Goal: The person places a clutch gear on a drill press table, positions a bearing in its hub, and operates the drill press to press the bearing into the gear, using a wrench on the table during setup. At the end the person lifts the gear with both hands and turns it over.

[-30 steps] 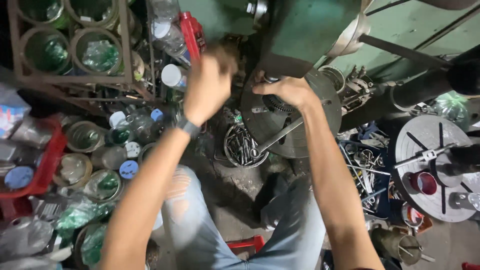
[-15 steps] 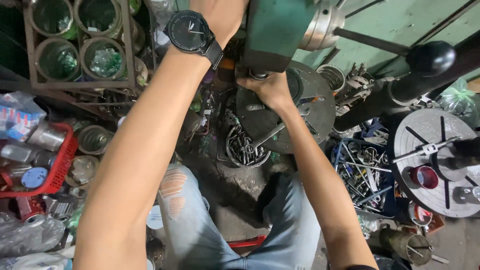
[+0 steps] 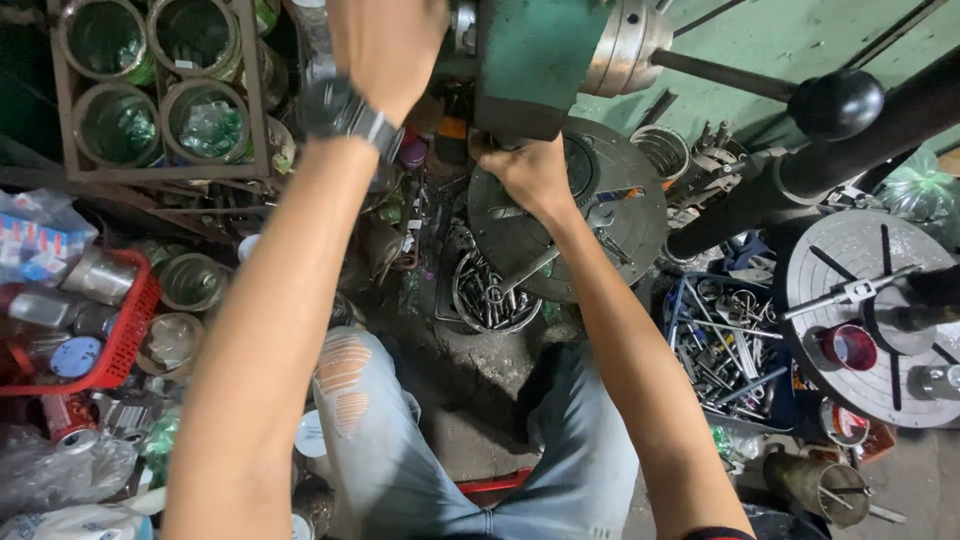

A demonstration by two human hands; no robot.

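My right hand [image 3: 530, 172] is curled around the chuck just under the green drill press head [image 3: 535, 60], above the round grey drill table [image 3: 625, 225]. What it grips is mostly hidden by the fingers. My left hand [image 3: 385, 45] is raised at the top of the view against the left side of the machine head, blurred, its fingers out of sight. A dark wristwatch [image 3: 340, 108] sits on that wrist. My knees in torn blue jeans [image 3: 400, 450] are below.
A feed lever with a black ball knob [image 3: 835, 102] sticks out to the right. The dark column [image 3: 800, 175] slants beside it. A slotted round plate [image 3: 870, 310], a blue bin of tools [image 3: 725, 350], a tin of bits [image 3: 490, 295], crated tins [image 3: 160, 90] and a red basket [image 3: 125, 340] surround me.
My left hand has risen from the cluttered shelf to the top of the machine head. My right hand stays under the head. The view has tilted and come closer.
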